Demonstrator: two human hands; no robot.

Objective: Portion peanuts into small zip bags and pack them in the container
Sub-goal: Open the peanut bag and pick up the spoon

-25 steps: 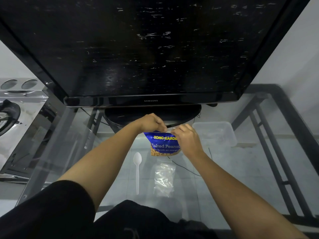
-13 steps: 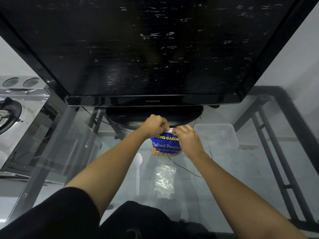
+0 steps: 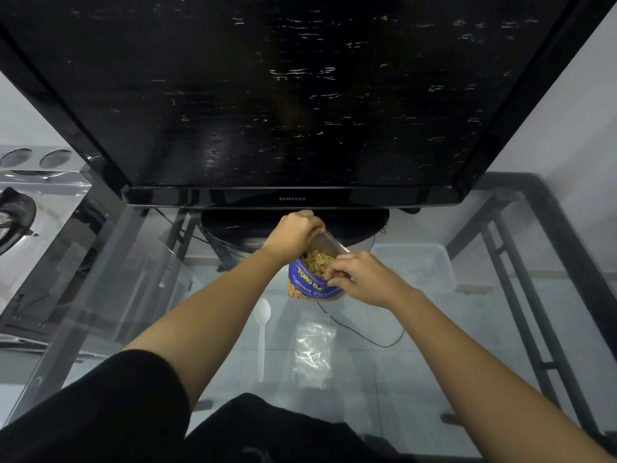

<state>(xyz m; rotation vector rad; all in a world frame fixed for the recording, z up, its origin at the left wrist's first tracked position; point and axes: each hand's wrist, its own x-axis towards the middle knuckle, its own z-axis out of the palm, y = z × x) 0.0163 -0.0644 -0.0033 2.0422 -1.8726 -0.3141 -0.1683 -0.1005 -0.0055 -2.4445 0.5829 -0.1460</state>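
A big black television (image 3: 300, 95) fills the far side of the view, its screen dark and its round stand sitting on the glass bench (image 3: 467, 329) in front of me. On the bench to my right, near the stand, is the clear plastic container (image 3: 417, 265), open at the top; I cannot tell whether anything lies in it. Just left of it I hold the blue bag of salted peanuts (image 3: 310, 290) upright above the glass, its mouth spread wide. My left hand (image 3: 295, 233) is clenched on the far lip of the bag and my right hand (image 3: 357, 279) pinches the near lip, fingers curled over the edge. Nearer to me, a small stack of clear zip bags (image 3: 314, 352) lies flat on the bench, and just left of it lies a white plastic spoon (image 3: 262, 332), bowl pointing away from me. Inside the open mouth the pale peanuts (image 3: 315, 262) show.
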